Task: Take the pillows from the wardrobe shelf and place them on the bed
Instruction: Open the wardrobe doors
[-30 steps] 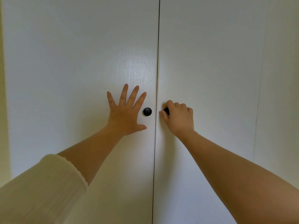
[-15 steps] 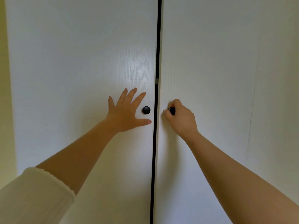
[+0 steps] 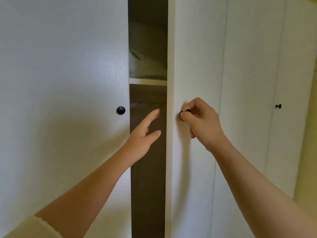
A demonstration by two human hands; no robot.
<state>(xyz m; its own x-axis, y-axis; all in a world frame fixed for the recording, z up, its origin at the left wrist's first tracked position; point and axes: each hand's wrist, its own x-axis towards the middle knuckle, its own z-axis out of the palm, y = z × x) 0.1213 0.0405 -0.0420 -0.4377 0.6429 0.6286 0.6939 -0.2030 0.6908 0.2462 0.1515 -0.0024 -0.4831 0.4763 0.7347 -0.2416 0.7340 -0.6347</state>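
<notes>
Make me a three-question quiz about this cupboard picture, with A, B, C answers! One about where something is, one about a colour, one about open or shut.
1. Where is the left hand?
A. On the left door's knob
B. In front of the dark gap between the doors
C. On the shelf

2. What colour is the left door's knob?
A. Black
B. Gold
C. White

3. How is the right door?
A. Fully shut
B. Taken off
C. Partly open

Answers:
1 B, its fingers reach across the gap.
2 A, a black round knob on white.
3 C, the right hand pinches its knob, and the shelf shows inside.
</notes>
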